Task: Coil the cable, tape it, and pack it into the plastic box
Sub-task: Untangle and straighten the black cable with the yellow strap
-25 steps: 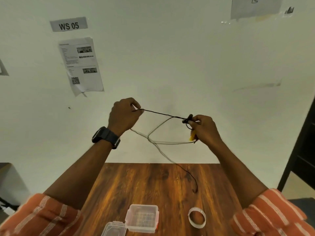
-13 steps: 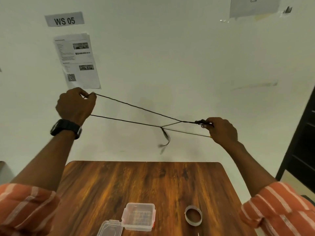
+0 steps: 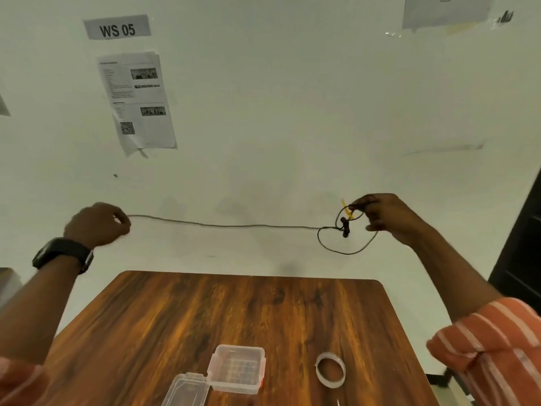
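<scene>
A thin dark cable [image 3: 234, 225] runs level in the air between both hands, above the table's far edge. My left hand [image 3: 98, 224] pinches one end at the left. My right hand [image 3: 386, 215] grips the other end at the right, where the cable forms a small hanging loop [image 3: 345, 250] with a dark plug and a yellow tag [image 3: 347, 209]. The clear plastic box [image 3: 237, 367] stands open near the table's front edge, its lid [image 3: 187, 389] hinged down to the left. A roll of clear tape [image 3: 330, 369] lies to the right of the box.
The wooden table [image 3: 205, 317] stands against a white wall with a "WS 05" label [image 3: 117, 27] and a printed sheet [image 3: 137, 101]. A dark cabinet [image 3: 521, 244] rises at the right edge. A black watch [image 3: 63, 254] sits on my left wrist.
Two taut strands between the hands have become one level strand. My left hand dropped lower and my right hand moved further right, now holding a small loop by the plug.
</scene>
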Motion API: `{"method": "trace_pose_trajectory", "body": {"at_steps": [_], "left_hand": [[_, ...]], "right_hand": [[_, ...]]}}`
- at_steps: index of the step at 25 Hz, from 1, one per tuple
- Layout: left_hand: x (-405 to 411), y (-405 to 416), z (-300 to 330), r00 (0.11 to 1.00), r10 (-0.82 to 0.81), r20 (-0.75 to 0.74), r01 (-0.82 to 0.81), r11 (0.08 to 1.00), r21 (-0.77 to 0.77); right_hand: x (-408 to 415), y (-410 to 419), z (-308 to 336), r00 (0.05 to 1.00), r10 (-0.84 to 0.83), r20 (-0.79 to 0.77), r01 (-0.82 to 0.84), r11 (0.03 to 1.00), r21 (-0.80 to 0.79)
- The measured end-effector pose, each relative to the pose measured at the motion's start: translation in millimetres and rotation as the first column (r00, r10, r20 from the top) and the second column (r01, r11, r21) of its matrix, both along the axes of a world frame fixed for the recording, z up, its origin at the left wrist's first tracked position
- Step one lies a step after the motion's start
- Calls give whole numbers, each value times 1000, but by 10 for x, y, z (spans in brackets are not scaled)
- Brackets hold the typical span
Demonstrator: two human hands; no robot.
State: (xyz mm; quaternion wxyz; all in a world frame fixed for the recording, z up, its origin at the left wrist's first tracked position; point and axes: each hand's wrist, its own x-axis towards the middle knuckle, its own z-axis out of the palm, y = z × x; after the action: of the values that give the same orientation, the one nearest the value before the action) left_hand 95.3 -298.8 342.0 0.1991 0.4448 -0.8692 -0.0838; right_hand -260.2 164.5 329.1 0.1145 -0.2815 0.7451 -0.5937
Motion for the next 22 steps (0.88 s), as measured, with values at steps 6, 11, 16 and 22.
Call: {"method": "trace_pose_trajectory", "body": {"at_steps": [6,11,16,22], "left_hand": [[45,338,-814,852,-338,399,211,921,329],[-85,934,-981,735,-582,347,416,792,447],[-703,1990,-387,625,-503,-597,742,620,255],[-1095,2770,72,341,-274,-899,855,487,176]], "right_hand": [[413,-298,456,867,347,358,-232,916,-327],[825,-558,747,778,455,434,-294,873,-389],[1092,-782,874,730,500,466,-304,848,-434],[1147,-779,867,734,483,478,-271,853,-445]]}}
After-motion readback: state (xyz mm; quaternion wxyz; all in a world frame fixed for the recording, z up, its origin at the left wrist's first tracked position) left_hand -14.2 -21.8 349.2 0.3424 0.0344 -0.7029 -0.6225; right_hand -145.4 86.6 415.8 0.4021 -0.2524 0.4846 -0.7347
